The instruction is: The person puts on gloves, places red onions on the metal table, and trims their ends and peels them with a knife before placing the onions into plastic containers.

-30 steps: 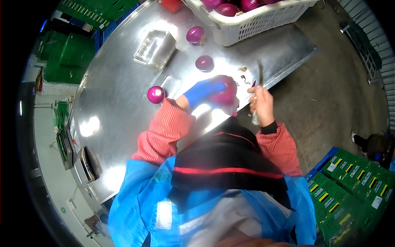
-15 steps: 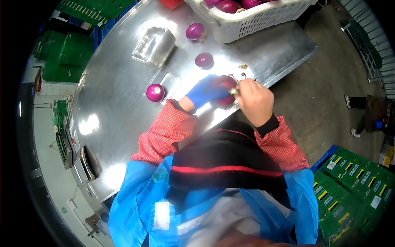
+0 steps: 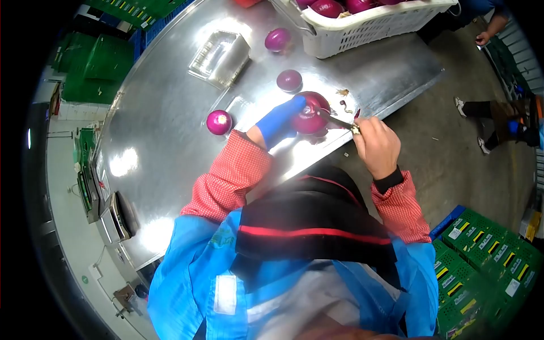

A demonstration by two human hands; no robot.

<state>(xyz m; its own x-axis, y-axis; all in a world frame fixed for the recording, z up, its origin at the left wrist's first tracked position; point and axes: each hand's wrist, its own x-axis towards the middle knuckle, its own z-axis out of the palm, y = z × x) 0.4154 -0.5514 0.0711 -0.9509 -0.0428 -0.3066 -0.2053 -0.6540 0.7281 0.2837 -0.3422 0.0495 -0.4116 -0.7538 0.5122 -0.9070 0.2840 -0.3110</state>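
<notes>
The left hand (image 3: 281,120), in a blue glove, grips a large red onion (image 3: 311,113) from its left side, over the near edge of the steel table (image 3: 153,102). The bare right hand (image 3: 378,146) is closed around the handle of a small knife (image 3: 340,122), whose blade points left and reaches the onion's right side; how deep the tip goes, I cannot tell.

3 other red onions lie loose on the metal: the left onion (image 3: 219,122) near the gloved hand, the middle onion (image 3: 289,80) just beyond the gripped one, and the far onion (image 3: 277,39) near a white plastic basket (image 3: 368,35) holding several more. A clear plastic container (image 3: 218,59) rests left of the far onion. Skin scraps (image 3: 342,92) dot the surface to the right of the gripped onion. Green crates (image 3: 493,249) stand at lower right, and 1 person (image 3: 510,119) is beyond them.
</notes>
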